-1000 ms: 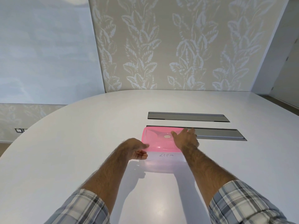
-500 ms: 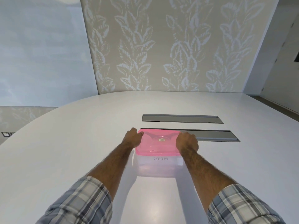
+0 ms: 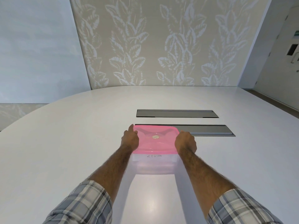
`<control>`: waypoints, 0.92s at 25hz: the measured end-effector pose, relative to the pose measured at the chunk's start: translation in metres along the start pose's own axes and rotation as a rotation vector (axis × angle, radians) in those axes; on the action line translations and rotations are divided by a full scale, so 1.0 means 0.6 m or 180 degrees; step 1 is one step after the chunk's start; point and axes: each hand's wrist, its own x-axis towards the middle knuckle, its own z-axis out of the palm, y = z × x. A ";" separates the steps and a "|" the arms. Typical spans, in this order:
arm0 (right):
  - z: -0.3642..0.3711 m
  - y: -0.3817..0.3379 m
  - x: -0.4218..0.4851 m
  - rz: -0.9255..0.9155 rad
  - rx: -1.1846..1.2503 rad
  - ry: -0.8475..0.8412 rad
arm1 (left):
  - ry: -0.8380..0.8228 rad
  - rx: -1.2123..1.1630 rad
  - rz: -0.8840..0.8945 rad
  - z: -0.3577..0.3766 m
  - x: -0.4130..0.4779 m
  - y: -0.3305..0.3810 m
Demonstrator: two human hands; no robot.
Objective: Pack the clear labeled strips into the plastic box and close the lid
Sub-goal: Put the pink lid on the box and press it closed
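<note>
left hand (image 3: 130,140) grips one edge of a translucent pink plastic lid (image 3: 155,143), index finger straight along it; right hand (image 3: 186,141) curls over the opposite edge. the lid sits on a clear rectangular plastic box (image 3: 153,165) on a glossy white table (image 3: 64,143).

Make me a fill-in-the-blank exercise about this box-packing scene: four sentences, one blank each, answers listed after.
1. The translucent plastic lid on the clear plastic box is ____ in colour.
2. The left hand touches the lid's left edge; the right hand touches its ____ edge.
3. Beyond the box, ____ grey rectangular recesses are set into the white table.
4. A small round sticker sits at the lid's ____.
Answers: pink; right; two; centre.
</note>
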 end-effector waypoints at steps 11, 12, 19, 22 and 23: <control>0.001 -0.040 0.059 -0.0749 -0.0194 -0.0618 | 0.0008 0.0551 0.0143 -0.029 0.050 0.024; 0.004 -0.045 0.064 -0.0833 -0.0218 -0.0581 | 0.0127 0.0649 0.0159 -0.026 0.051 0.025; 0.035 -0.050 0.082 -0.1087 -0.0339 -0.0226 | 0.0245 0.0968 0.0325 -0.023 0.061 0.028; 0.043 -0.052 0.088 -0.1183 -0.0405 -0.0117 | 0.0206 0.0960 0.0407 -0.024 0.069 0.023; 0.046 -0.051 0.090 -0.1192 -0.0427 -0.0082 | 0.0179 0.0971 0.0436 -0.025 0.073 0.021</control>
